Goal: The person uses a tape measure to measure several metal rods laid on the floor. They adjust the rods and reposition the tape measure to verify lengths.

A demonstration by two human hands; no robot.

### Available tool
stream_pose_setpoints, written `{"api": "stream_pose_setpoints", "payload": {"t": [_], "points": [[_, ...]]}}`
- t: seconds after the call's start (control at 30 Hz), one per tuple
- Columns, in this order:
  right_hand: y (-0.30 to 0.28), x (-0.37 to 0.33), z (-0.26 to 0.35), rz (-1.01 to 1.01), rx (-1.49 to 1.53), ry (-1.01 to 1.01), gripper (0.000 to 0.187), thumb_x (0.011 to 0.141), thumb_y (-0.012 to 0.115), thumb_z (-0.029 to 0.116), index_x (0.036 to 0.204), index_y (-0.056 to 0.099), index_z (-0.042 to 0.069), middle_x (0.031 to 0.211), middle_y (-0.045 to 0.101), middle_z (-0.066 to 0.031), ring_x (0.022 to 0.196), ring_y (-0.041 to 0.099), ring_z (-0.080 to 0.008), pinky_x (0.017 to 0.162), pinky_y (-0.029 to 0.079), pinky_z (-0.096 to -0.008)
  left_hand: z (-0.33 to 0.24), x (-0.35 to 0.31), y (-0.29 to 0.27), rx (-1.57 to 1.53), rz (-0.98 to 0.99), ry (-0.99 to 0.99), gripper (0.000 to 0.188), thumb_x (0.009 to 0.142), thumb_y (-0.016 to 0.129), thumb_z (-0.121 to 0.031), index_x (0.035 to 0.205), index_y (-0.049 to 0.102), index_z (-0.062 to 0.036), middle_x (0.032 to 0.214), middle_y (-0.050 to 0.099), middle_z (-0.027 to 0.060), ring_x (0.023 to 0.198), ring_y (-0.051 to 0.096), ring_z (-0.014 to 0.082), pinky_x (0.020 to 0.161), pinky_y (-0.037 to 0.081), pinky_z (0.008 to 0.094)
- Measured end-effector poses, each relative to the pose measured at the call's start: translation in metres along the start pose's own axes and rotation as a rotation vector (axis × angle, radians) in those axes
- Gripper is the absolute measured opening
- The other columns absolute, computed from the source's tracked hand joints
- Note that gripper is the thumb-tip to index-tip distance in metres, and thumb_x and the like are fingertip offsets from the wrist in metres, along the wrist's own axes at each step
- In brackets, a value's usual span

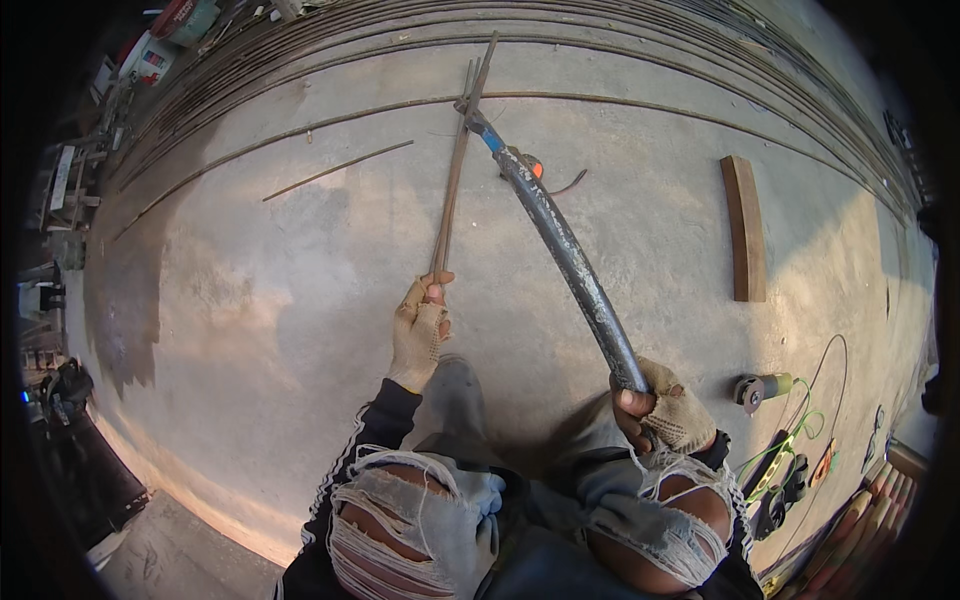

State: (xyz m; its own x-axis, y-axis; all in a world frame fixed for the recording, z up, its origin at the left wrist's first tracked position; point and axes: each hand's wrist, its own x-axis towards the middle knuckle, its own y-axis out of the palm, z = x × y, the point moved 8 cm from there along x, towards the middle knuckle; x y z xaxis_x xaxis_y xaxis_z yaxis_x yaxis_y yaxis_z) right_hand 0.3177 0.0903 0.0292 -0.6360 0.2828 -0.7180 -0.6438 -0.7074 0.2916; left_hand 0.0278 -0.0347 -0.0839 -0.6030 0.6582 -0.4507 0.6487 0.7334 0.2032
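Note:
My left hand (420, 330), in a fingerless knitted glove, is closed around the near ends of a few thin rusty steel rods (452, 200). The rods point away from me, and their far ends lie over a long bar on the floor. My right hand (665, 408), gloved the same way, grips the lower end of a long-handled tool (573, 262). Its worn black pipe handle slants up to the left, to a blue section and a dark metal head. That head meets the rods near their far ends; how it engages them is too small to tell.
Long steel bars (380, 103) stretch across the far floor. A loose short rod (338, 170) lies at left, a wooden block (743, 228) at right. An orange and dark object (535, 168) sits behind the tool. An angle grinder (762, 390) with a green cable rests at lower right.

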Motion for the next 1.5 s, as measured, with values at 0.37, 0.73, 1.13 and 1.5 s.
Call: {"api": "stream_pose_setpoints", "payload": {"t": [0.37, 0.73, 1.13, 1.5], "points": [[0.001, -0.002, 0.009, 0.038, 0.061, -0.076, 0.045, 0.097, 0.079, 0.037, 0.110, 0.053, 0.003, 0.068, 0.054, -0.0027, 0.044, 0.051, -0.0109, 0.039, 0.040, -0.0248, -0.038, 0.026, -0.005, 0.246, 0.133, 0.082, 0.031, 0.112, 0.055, -0.030, 0.126, 0.066, -0.0054, 0.072, 0.041, -0.0097, 0.056, 0.036, 0.0017, 0.050, 0.031, 0.0219], [-0.003, -0.007, 0.010, 0.003, 0.037, -0.091, 0.046, 0.097, 0.080, 0.037, 0.110, 0.052, 0.003, 0.067, 0.054, -0.0028, 0.044, 0.052, -0.0116, 0.039, 0.042, -0.0253, -0.063, 0.065, 0.034, 0.156, 0.353, 0.117, 0.032, 0.112, 0.053, -0.035, 0.123, 0.064, -0.0072, 0.064, 0.041, -0.0101, 0.051, 0.036, 0.0017, 0.046, 0.030, 0.0217], [-0.004, -0.009, 0.009, 0.007, -0.019, -0.054, 0.056, 0.091, 0.085, 0.043, 0.113, 0.054, 0.003, 0.067, 0.056, -0.0023, 0.046, 0.053, -0.0106, 0.043, 0.043, -0.0242, -0.089, 0.086, 0.045, 0.076, 0.359, 0.172, 0.031, 0.111, 0.057, -0.035, 0.124, 0.063, -0.0073, 0.066, 0.046, -0.0079, 0.048, 0.039, 0.0009, 0.043, 0.032, 0.0202], [-0.001, -0.009, 0.008, 0.008, -0.079, -0.008, 0.061, 0.088, 0.087, 0.046, 0.117, 0.055, 0.003, 0.069, 0.055, -0.0013, 0.048, 0.054, -0.0094, 0.044, 0.041, -0.0234, -0.088, 0.093, 0.049, -0.018, 0.370, 0.139, 0.031, 0.111, 0.059, -0.036, 0.125, 0.065, -0.0082, 0.067, 0.041, -0.0098, 0.048, 0.034, -0.0004, 0.041, 0.029, 0.0190]]}}
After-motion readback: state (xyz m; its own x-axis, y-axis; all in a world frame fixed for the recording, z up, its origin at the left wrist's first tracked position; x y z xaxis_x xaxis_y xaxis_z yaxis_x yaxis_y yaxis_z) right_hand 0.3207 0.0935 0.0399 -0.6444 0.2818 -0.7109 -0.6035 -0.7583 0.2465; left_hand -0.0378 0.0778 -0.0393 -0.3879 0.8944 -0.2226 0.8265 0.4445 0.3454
